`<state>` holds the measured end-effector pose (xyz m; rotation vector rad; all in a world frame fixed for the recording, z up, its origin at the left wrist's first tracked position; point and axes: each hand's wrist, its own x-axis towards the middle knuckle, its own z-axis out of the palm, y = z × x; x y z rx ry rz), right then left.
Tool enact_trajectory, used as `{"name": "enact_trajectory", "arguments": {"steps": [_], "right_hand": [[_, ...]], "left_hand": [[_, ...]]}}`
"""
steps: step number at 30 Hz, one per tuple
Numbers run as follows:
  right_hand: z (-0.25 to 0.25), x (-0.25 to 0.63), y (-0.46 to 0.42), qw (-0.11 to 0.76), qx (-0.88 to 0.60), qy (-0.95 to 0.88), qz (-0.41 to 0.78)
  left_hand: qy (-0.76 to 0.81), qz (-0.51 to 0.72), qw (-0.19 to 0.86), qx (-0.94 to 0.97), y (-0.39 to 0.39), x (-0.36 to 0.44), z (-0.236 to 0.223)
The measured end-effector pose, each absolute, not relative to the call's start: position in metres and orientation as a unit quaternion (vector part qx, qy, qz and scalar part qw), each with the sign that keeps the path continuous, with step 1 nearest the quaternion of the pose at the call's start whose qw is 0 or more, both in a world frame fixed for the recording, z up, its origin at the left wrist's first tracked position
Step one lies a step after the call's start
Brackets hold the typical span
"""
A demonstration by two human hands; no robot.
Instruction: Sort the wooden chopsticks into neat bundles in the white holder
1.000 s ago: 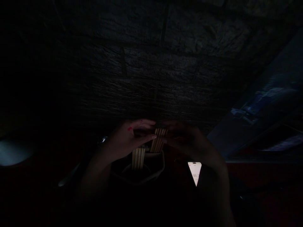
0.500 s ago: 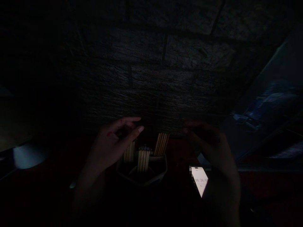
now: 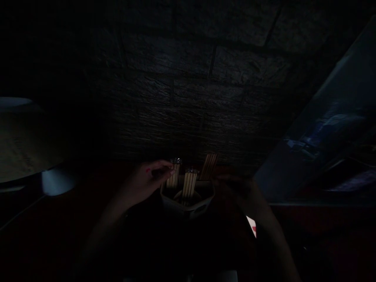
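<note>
A pale, angular desk organizer (image 3: pixel 188 209) stands low at the middle. Upright in it are a left bundle of pencils (image 3: pixel 177 180), a middle bundle of pencils (image 3: pixel 189 186) with shiny tops, and a darker bundle of pencils (image 3: pixel 209 166) at the back right. My left hand (image 3: pixel 151 178) is open, its thumb and forefinger curved beside the left bundle; whether they touch it is too dim to tell. To the organizer's right, my right hand (image 3: pixel 242 190) is open with fingers stretched towards the rim, holding nothing I can see.
A lit phone (image 3: pixel 252 226) lies partly behind my right wrist. Behind everything rises a dark brick-patterned wall (image 3: pixel 188 90). A bluish panel (image 3: pixel 317 121) leans at the right. A yellowish object (image 3: pixel 20 145) and a pale rounded shape (image 3: pixel 57 182) are at the left.
Both hands have come down closer to the organizer, the left to the left bundle, the right to the right side. My right arm now covers more of the phone. The view has shifted slightly.
</note>
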<state>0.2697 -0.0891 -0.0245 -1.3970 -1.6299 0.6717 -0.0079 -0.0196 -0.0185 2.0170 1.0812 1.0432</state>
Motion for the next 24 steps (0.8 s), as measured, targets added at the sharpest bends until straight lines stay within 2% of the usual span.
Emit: {"name": "enact_trajectory", "arguments": {"steps": [4,11,16,24], "right_hand": [[-0.049,0.251,-0.090,0.416,-0.588,-0.634,0.280],[-0.065,0.234,-0.077,0.441,-0.555,-0.634,0.309],[-0.067,0.232,-0.072,0.430,-0.556,-0.630,0.330],[-0.058,0.224,-0.069,0.422,-0.544,-0.648,0.326]], "left_hand": [[0.439,0.371,0.342,0.743,-0.031,-0.005,-0.042],[0.445,0.409,0.393,0.693,-0.036,0.011,-0.073],[0.413,0.416,0.369,0.721,-0.027,0.022,-0.078],[0.405,0.402,0.410,0.712,-0.027,0.034,-0.075]]}}
